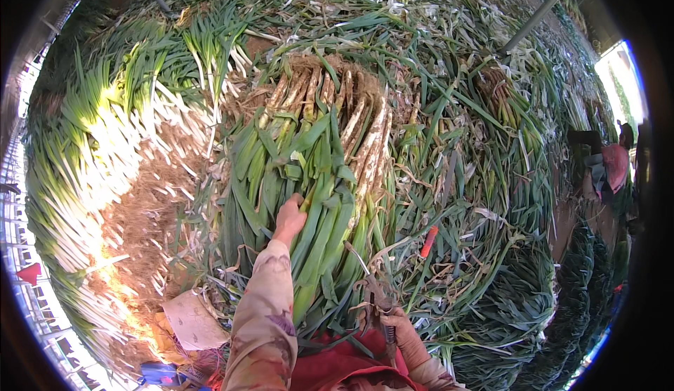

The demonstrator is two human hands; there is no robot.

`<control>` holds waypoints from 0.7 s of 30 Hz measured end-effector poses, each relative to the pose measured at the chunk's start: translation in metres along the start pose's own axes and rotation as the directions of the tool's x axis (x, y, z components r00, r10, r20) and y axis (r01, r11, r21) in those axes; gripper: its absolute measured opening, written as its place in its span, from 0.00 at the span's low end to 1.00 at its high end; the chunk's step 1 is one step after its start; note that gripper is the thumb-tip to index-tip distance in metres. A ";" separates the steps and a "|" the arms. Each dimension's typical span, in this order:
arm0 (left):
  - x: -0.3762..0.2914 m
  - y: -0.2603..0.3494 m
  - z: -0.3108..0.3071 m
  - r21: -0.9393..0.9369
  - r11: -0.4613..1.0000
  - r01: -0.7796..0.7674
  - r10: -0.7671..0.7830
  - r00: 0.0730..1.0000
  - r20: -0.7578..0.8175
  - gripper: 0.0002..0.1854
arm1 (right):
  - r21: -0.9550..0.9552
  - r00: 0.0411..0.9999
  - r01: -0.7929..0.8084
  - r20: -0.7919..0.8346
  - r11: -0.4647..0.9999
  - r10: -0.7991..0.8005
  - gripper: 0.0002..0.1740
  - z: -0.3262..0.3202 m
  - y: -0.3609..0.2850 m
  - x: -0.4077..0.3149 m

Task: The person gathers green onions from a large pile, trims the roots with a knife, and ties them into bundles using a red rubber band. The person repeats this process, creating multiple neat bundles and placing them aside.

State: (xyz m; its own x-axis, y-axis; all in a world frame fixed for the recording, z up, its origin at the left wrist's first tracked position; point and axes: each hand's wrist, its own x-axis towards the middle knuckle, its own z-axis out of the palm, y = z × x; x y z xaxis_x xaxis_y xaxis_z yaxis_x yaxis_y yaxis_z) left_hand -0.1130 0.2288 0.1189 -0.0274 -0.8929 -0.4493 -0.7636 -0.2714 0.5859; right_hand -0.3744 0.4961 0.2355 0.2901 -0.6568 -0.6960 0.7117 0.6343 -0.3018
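Note:
Before me lies a thick heap of large green onions [321, 175], soil-stained pale stalks and dry roots pointing away, broad green leaves towards me. My left hand [290, 219] reaches onto the leaves in its middle, fingers curled and partly hidden among them; whether they grip a leaf I cannot tell. Close to my lap, my right hand [408, 335] is closed around the dark handle of what looks like an air blow gun [380, 299]. Its thin bent metal nozzle points up and left, beside the leaves. Dry leaf scraps partly cover the tool.
Cleaned green onions [100, 180] with white stalks form a curved row on the left. An orange-red handle [429, 241] lies among leaf waste on the right. Metal poles [539, 12] rise at the back. A seated person [611, 167] is at the far right. A pale block [195, 320] sits lower left.

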 end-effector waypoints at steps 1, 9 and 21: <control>-0.012 0.006 -0.012 -0.002 0.999 -0.039 0.039 0.999 -0.005 0.17 | -0.020 0.997 0.007 0.071 1.000 -0.006 0.27 0.014 -0.009 0.000; -0.119 -0.040 -0.069 0.193 0.981 -0.033 -0.006 0.980 0.200 0.21 | 0.037 0.998 0.031 0.045 0.999 -0.033 0.27 0.020 -0.008 -0.007; -0.031 0.029 -0.041 -0.016 0.999 -0.049 0.050 0.996 0.077 0.24 | -0.238 0.982 -0.069 0.152 0.969 0.108 0.18 0.018 0.014 0.002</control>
State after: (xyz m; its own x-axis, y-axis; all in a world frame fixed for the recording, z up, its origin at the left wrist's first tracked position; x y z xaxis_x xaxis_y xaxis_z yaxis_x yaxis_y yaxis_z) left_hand -0.1072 0.2337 0.1775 -0.1151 -0.8752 -0.4698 -0.7511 -0.2328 0.6178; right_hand -0.3521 0.4967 0.2416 0.4589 -0.6391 -0.6172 0.5173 0.7570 -0.3992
